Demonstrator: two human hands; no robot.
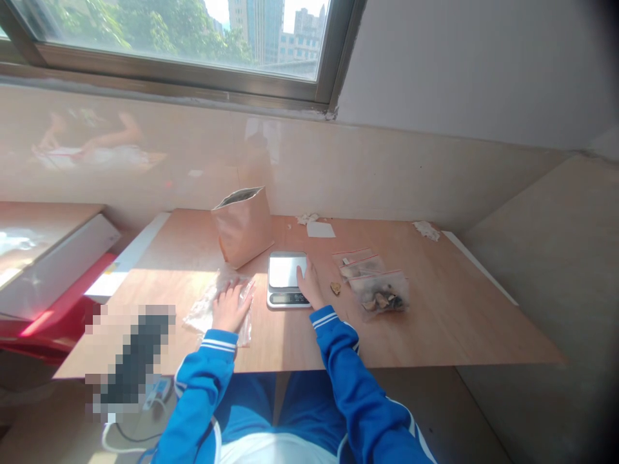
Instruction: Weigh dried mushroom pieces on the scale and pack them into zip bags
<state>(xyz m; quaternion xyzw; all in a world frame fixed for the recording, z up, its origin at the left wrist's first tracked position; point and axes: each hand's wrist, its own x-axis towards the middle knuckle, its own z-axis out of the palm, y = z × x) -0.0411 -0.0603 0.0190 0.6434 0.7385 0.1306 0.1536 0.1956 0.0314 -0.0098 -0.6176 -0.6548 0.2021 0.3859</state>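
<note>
At far left we see part of a second table [53, 219], with something red [72, 322] below it. At the left front corner of our table [464, 309] is a dark object [138, 357], pixelated so that we cannot tell what it is; a white cable [112, 441] hangs beneath it. Next come clear bags [198, 314], lying flat and crinkled in a loose pile. Our left hand [231, 308] rests palm down on them, fingers spread and open, pressing on the plastic rather than closed around it. Behind that hand a pinkish pouch [244, 229] stands upright, its mouth agape.

In the middle sits the scale [285, 270], flat on the table, its display [285, 298] facing us with digits too small to read. Our right hand [312, 283] is at its right edge, thumb over the plate and fingers along the side; we cannot tell whether it grips the scale or merely touches it. Behind the scale are a white card [321, 230] and a crumpled tissue [308, 219].

Just right of our right hand a brown piece [335, 288] lies loose. Beside it, a zip bag [384, 293] of dark and brown pieces overlaps other bags [360, 260] behind. Farther right, near the wall, lies another tissue [426, 231].
</note>
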